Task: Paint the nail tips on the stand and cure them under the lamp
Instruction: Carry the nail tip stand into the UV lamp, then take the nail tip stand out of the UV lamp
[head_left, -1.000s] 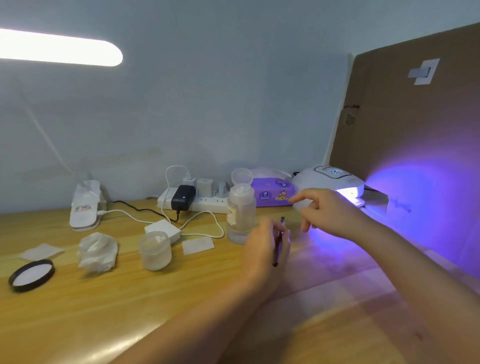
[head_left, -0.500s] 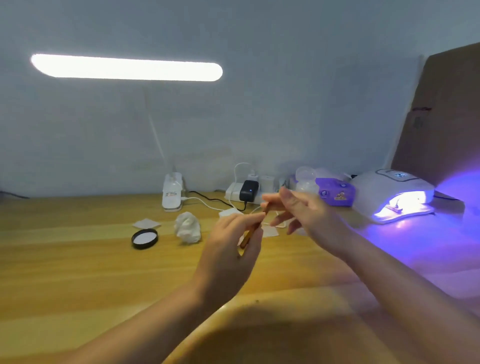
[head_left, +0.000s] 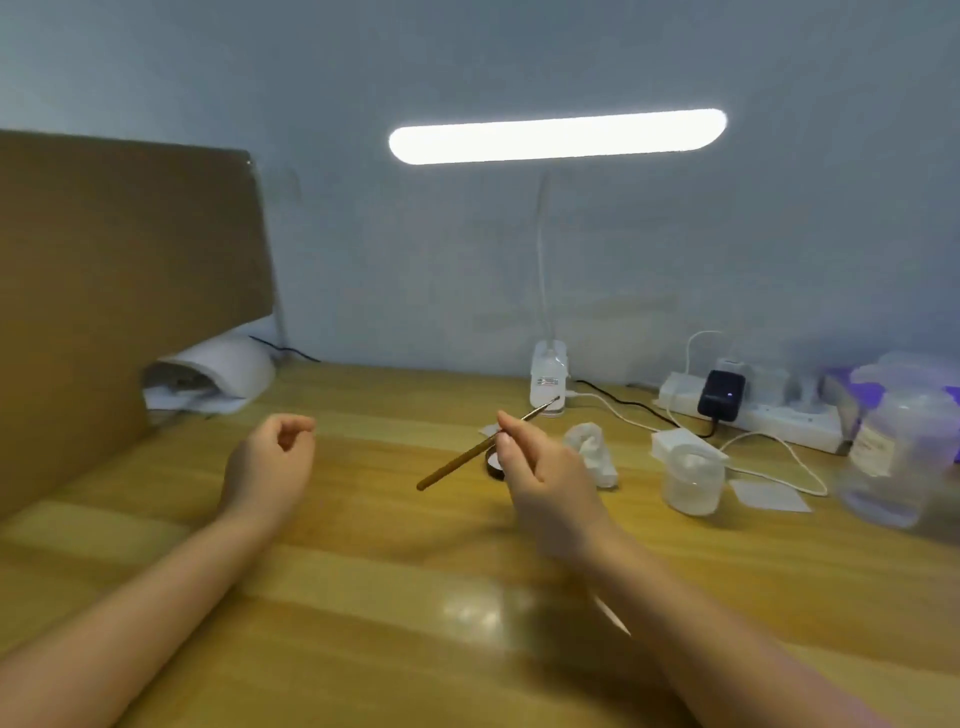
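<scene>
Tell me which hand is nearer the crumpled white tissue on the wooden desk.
Right. The right hand, pinching the thin brown brush, sits just left of the crumpled white tissue. The left hand hangs far off to the left, its fingers curled and holding nothing.

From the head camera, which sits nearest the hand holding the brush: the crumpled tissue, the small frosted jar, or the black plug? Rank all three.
Measured from the right hand:
1. Crumpled tissue, just to its right on the table.
2. Frosted jar, further right.
3. Black plug, farthest, in the power strip by the wall.
</scene>
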